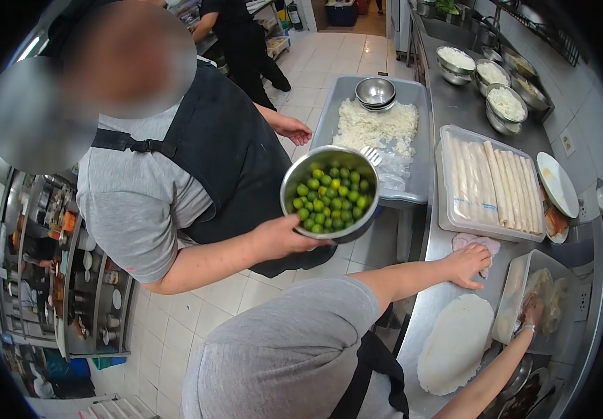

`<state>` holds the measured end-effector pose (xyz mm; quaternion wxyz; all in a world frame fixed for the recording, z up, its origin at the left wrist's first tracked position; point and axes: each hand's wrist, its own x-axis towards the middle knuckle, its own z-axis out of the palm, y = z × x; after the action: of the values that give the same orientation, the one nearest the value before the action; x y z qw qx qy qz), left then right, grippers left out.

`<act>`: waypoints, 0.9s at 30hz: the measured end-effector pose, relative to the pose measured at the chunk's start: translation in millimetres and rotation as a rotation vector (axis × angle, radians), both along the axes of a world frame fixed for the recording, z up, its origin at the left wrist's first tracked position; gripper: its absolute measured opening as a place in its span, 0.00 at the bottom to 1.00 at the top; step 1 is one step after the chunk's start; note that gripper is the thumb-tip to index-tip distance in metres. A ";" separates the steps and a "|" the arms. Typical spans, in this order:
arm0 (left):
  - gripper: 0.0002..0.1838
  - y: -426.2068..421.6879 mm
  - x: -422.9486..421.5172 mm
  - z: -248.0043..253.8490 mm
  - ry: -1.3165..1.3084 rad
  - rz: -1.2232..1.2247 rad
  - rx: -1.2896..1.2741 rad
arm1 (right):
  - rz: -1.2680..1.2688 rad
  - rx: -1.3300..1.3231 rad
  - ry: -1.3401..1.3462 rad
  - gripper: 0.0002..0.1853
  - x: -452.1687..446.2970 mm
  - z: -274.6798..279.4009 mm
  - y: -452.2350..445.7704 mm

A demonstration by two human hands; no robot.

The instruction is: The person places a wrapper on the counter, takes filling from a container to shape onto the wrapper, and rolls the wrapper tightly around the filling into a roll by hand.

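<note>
My left hand (pixel 470 264) lies on a folded pink cloth (pixel 481 244) on the steel counter, its fingers apart. Inside a clear plastic bin (pixel 514 279), my right hand (pixel 532 311) reaches among bagged items (pixel 540 285); its fingertips are partly hidden. A flat white oval sheet (pixel 456 342) lies on the counter between my arms. Beyond the cloth is a lidded plastic container (pixel 455 222) of long white rolls (pixel 486 178). Close on the left, a co-worker's hand (pixel 284 239) holds a steel bowl (pixel 293 174) full of small green citrus fruits (pixel 333 199).
A grey tub (pixel 326 122) holds white shredded food (pixel 378 126) and stacked steel bowls (pixel 375 91). Several bowls of white food (pixel 507 103) stand by the wall. A white plate (pixel 558 183) leans right of the rolls. Another person (pixel 245 52) stands farther back.
</note>
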<state>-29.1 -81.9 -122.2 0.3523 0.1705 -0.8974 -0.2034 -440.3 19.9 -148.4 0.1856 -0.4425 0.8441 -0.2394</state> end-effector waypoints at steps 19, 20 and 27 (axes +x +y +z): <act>0.32 2.9 1.1 8.7 0.040 -0.051 -0.001 | -0.273 -0.121 -0.243 0.13 -60.6 16.0 24.1; 0.32 3.1 0.6 8.1 0.039 -0.032 -0.013 | -0.303 -0.120 -0.240 0.13 -55.1 12.2 33.0; 0.30 -3.3 -4.9 2.2 0.104 -0.104 0.035 | -0.362 -0.588 -0.305 0.19 157.8 130.6 68.6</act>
<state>-34.0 -85.2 -120.0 0.3845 0.1188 -0.8818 -0.2458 -282.6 88.6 -17.7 0.1288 -0.2801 0.7664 -0.5636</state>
